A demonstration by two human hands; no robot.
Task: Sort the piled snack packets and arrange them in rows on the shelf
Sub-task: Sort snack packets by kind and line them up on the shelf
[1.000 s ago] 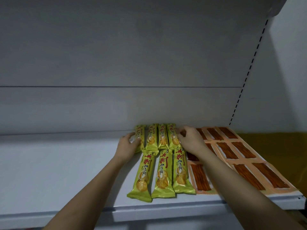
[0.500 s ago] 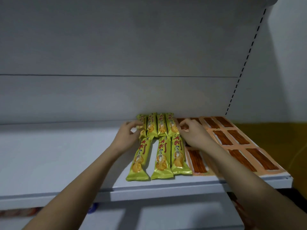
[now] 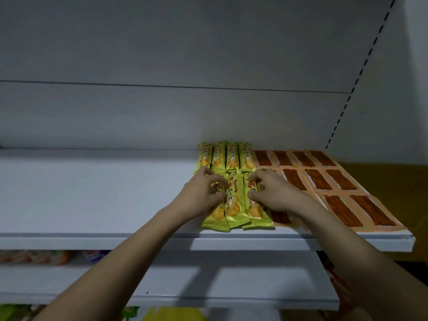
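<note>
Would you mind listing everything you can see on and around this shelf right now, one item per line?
green snack packets: seven visible, yellow-green, two rows near the middle of the top shelf, four at the back and three in front
orange snack packets: at least nine, orange with brown strips, in rows on the right of the top shelf, beside the green ones
top shelf: one, white, across the middle of the view
lower shelf: one, white, below the top shelf
blurred packets: count unclear, reddish, under the top shelf at left
left hand: fingers curled on the left front green packet
right hand: fingers curled on the right front green packet
</note>
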